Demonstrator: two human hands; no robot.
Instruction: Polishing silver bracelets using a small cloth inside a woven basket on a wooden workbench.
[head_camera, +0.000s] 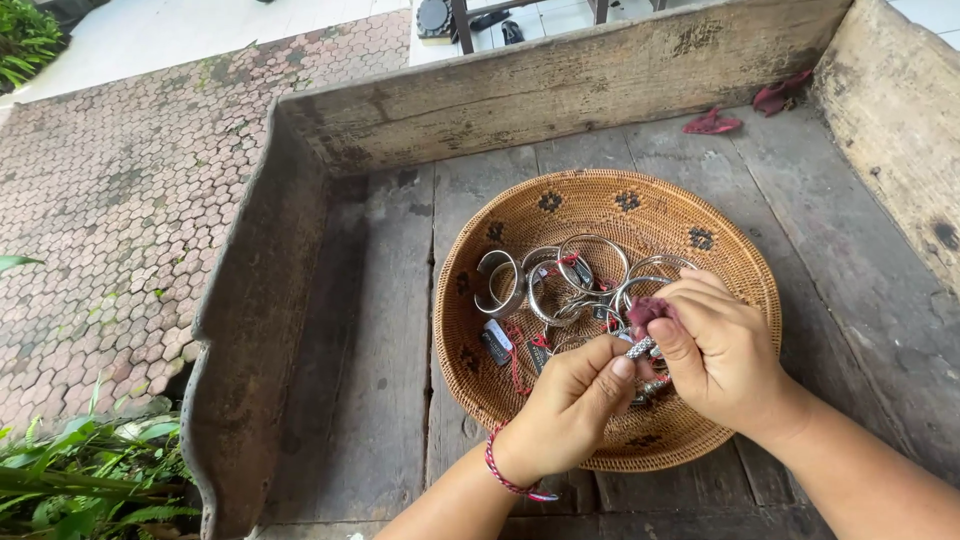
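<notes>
A round woven basket (560, 205) sits on a weathered wooden tray. Several silver bangles (560, 280) with red strings and small dark tags lie inside it. My left hand (570, 405) pinches one end of a beaded silver bracelet (641, 349) over the basket's near side. My right hand (715, 350) holds a small dark-red cloth (645, 310) pressed against that same bracelet. A red woven band circles my left wrist.
The wooden tray (380, 330) has raised plank walls at the left, back and right. Two red scraps (712, 124) lie at its back right corner. Hexagon paving (120, 180) lies to the left, with green plants (90, 480) at the lower left.
</notes>
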